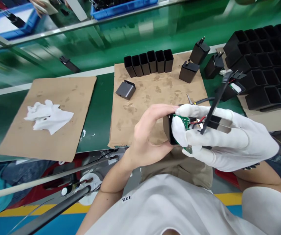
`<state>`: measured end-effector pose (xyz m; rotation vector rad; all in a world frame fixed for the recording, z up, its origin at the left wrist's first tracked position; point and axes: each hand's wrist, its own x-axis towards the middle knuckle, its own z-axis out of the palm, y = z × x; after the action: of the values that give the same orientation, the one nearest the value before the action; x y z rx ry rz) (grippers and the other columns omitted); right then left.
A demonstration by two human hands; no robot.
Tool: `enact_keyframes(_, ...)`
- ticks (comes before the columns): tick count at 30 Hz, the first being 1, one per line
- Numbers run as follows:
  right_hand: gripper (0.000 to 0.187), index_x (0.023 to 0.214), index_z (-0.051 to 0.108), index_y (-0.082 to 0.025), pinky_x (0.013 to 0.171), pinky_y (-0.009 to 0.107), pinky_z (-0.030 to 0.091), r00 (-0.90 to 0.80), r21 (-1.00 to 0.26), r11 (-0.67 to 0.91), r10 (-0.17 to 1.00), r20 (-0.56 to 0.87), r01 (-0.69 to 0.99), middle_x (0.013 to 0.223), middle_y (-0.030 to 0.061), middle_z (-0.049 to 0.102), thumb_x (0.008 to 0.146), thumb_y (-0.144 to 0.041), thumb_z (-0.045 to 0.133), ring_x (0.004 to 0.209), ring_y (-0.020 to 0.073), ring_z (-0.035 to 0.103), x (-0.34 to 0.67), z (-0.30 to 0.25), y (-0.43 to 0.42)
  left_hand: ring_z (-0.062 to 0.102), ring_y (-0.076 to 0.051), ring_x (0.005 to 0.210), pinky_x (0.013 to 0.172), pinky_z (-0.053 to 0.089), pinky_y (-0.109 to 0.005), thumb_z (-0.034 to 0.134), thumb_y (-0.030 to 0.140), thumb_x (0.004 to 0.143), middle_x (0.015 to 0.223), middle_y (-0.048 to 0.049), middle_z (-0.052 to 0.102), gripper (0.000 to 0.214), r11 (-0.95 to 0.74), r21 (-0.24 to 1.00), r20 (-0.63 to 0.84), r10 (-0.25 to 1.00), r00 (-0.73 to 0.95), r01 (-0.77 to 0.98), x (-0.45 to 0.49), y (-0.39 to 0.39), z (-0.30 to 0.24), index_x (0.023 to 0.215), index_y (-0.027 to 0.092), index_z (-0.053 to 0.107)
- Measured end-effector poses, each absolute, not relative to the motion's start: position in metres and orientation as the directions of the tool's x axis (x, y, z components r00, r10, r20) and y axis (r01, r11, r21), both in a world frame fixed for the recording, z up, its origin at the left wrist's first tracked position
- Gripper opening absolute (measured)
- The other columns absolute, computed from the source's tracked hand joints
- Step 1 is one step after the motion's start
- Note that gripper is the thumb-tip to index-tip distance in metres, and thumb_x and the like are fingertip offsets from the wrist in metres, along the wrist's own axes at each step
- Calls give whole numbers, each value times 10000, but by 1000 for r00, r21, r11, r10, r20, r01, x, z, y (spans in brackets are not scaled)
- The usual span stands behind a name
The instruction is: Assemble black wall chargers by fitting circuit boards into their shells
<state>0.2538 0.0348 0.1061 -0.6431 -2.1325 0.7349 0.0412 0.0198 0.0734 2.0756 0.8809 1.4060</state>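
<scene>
My bare left hand (148,133) grips a black charger housing (167,129) from the left, fingers curled over its top. My right hand (226,140), in a white glove, pinches a green circuit board (185,121) with red and black wires at the housing's open end. A long black tool (216,101) also rests between the gloved fingers, slanting up to the right. Both hands are held above the near edge of a brown cardboard sheet (152,94).
A row of empty black housings (149,62) stands at the cardboard's far edge, one lies on its side (125,89), and three plug units (199,52) stand nearby. A tray of black housings (270,65) is at right. A crumpled white cloth (47,116) lies on another cardboard at left.
</scene>
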Motion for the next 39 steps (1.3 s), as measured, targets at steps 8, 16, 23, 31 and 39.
enact_keyframes(8,299,1174,742,-305,998,280,634,-608,-680,718,608,511,147,1331,18,717,890,-214,721,1136,182,745,259,97,36,700,-274,1164,976,601,-428,729,213,830,1254,-34,723,546,-647,709,595,763,253,280,41,16,73,1346,307,577)
enact_keyframes(16,217,995,794,-312,1000,305,639,-559,-790,602,696,451,114,1369,21,706,819,-187,770,1145,209,750,255,101,34,717,-248,1100,955,606,-392,716,159,827,1162,-59,727,464,-713,674,672,701,239,194,46,21,76,1278,224,626)
enact_keyframes(23,270,990,780,-329,975,328,650,-545,-727,676,657,521,120,1220,32,772,799,-138,793,1102,229,769,257,97,32,712,-259,1116,963,589,-418,728,198,831,1175,-34,735,457,-667,713,617,744,256,217,43,19,78,1267,275,615)
enact_keyframes(31,262,1115,758,-316,930,305,647,-534,-536,809,571,623,240,1329,60,736,892,-186,712,1101,203,767,257,91,32,705,-242,1100,946,584,-375,789,174,776,1175,-71,728,489,-662,708,616,749,245,244,43,19,71,1229,216,611)
enact_keyframes(39,271,1164,759,-287,931,338,647,-525,-588,730,672,523,349,1299,81,737,940,-168,665,1114,202,757,243,71,47,722,-232,1060,921,591,-353,746,73,669,1188,-78,746,555,-404,871,365,913,182,280,46,33,39,1203,197,657)
